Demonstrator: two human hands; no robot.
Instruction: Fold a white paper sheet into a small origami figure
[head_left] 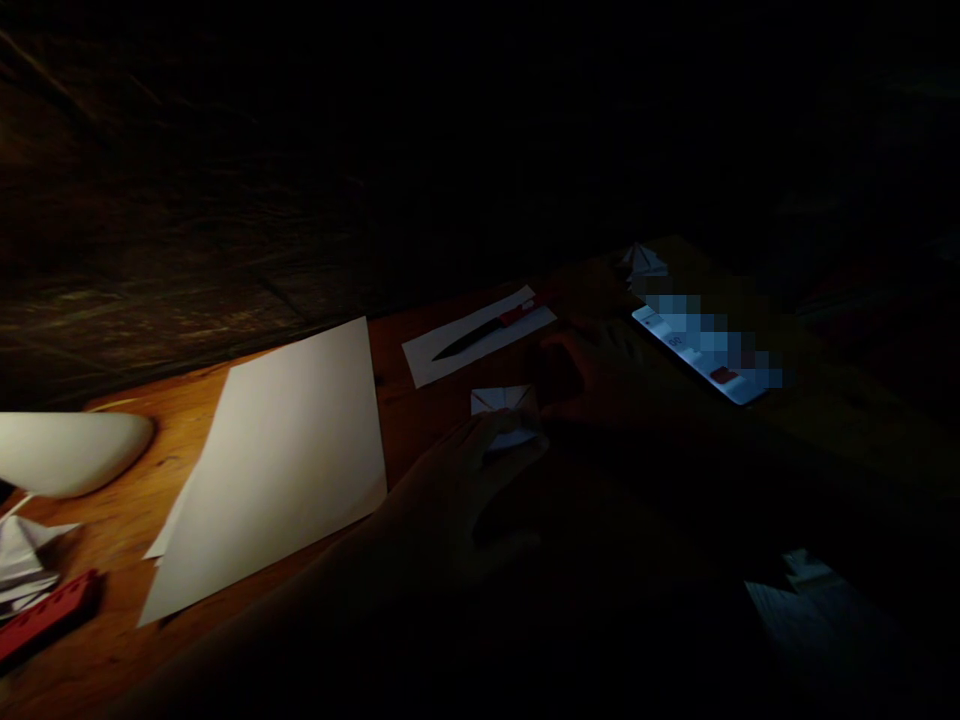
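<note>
A small white folded paper (501, 400) with creases meeting near its middle lies in front of me. My left hand (457, 475) is closed on its near side, index finger across the paper and thumb close to its lower right edge. Just right of the paper is my right hand (600, 370), in deep shadow. Its thumb and index finger look apart in a curve, with nothing visible between them. Beyond the folded paper, a knife (476, 335) with a dark blade and red handle rests on a white paper strip (421, 368).
Large white sheets (292, 470) lie on the wooden table (225, 590) at left. A white lamp-like object (75, 450), a folded paper piece (22, 550) and a red bar (49, 615) are farther left. Right: a lit phone (697, 350) and another folded paper piece (643, 262).
</note>
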